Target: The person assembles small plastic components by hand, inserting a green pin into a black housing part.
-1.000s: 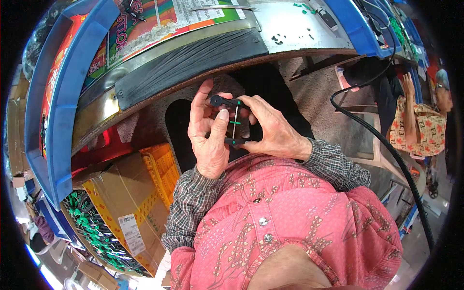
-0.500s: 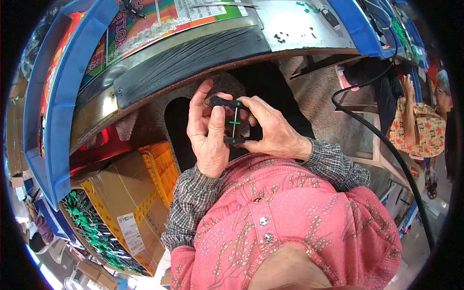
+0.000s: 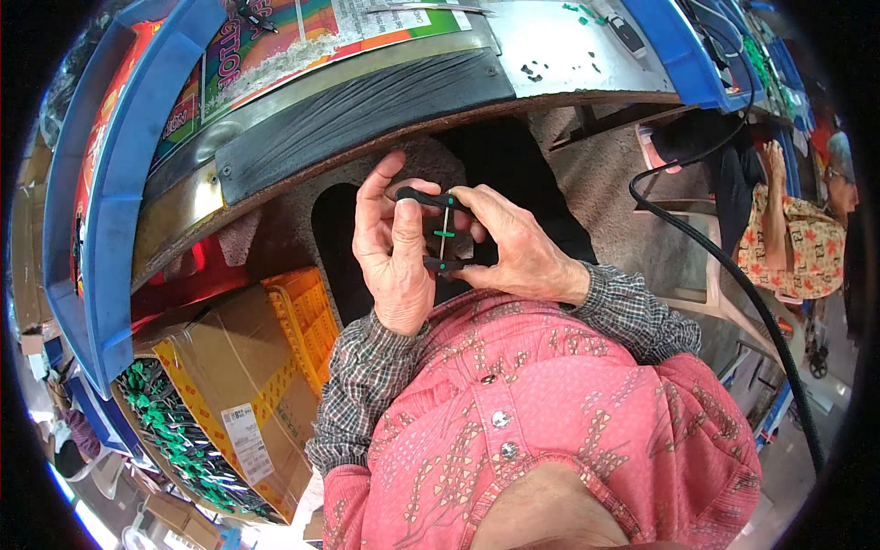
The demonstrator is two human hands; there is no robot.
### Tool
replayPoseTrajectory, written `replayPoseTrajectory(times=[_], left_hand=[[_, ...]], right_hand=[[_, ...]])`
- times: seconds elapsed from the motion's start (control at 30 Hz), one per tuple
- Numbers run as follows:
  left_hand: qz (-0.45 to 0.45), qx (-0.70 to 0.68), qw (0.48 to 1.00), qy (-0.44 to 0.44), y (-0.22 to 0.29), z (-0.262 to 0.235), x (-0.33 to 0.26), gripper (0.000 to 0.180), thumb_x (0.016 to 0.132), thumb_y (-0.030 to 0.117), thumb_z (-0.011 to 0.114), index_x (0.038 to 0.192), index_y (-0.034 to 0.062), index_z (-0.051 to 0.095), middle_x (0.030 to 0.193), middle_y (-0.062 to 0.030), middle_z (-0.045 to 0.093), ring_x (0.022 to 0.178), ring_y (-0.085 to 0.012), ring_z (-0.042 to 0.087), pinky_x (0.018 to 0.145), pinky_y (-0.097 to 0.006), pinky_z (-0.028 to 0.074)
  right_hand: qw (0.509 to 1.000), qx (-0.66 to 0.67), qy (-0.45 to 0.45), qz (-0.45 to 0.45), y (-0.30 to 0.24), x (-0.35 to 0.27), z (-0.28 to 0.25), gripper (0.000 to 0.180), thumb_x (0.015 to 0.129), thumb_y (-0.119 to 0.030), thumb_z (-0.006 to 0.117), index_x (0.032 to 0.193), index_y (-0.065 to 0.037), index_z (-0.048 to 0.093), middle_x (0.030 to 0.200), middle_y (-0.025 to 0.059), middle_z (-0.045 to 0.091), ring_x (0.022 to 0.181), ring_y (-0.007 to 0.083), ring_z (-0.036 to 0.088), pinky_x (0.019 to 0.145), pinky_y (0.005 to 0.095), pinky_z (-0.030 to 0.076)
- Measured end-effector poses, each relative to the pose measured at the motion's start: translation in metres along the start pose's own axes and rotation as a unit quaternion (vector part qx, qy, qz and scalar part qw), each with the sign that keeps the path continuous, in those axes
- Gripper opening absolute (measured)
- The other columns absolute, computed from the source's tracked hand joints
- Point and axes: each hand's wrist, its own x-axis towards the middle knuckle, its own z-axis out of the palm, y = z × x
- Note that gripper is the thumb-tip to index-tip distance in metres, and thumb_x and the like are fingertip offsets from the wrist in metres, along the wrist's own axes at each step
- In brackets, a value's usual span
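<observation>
- Hands pinch together on a small black clip [image 3: 438, 231] with a green pin, below the desk [image 3: 367, 101] edge.
- I see left hand [image 3: 394, 247] steadying it, right hand [image 3: 513, 247] gripping both ends for alignment.

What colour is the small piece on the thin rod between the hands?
Green piece, on the thin rod; head view.

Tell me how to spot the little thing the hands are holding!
Look below the curved edge of the blue-rimmed workbench, above the pink shirt. There the left hand and right hand meet around a small part. It has two black bars joined by a thin pin with a green piece in the middle.
</observation>
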Motion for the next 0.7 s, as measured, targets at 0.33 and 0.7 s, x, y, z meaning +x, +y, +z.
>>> replayPoseTrajectory(times=[0.33, 0.7], left_hand=[[0.008, 0.01, 1.0, 0.007, 0.0026, 0.001, 0.0006, 0.046, 0.096, 0.03, 0.053, 0.13, 0.0019, 0.039, 0.095, -0.0061, 0.058, 0.069, -0.0126, 0.064, 0.06, -0.021, 0.052], [0.028, 0.04, 0.998, 0.03, -0.0016, -0.0023, 0.0039, 0.047, 0.094, 0.036, 0.056, 0.123, 0.0003, 0.047, 0.08, -0.0007, 0.057, 0.072, -0.0083, 0.057, 0.066, -0.021, 0.05]], right_hand=[[0.999, 0.027, -0.009, 0.014, -0.0023, -0.0006, 0.0018, 0.061, 0.063, 0.0, 0.073, 0.118, 0.005, 0.047, 0.089, 0.0119, 0.051, 0.074, 0.0234, 0.054, 0.062, 0.0328, 0.047], [0.999, 0.035, -0.005, -0.005, -0.0001, -0.0005, 0.0079, 0.048, 0.067, 0.0, 0.067, 0.111, 0.004, 0.05, 0.084, 0.0128, 0.053, 0.071, 0.0257, 0.056, 0.062, 0.0354, 0.047]])
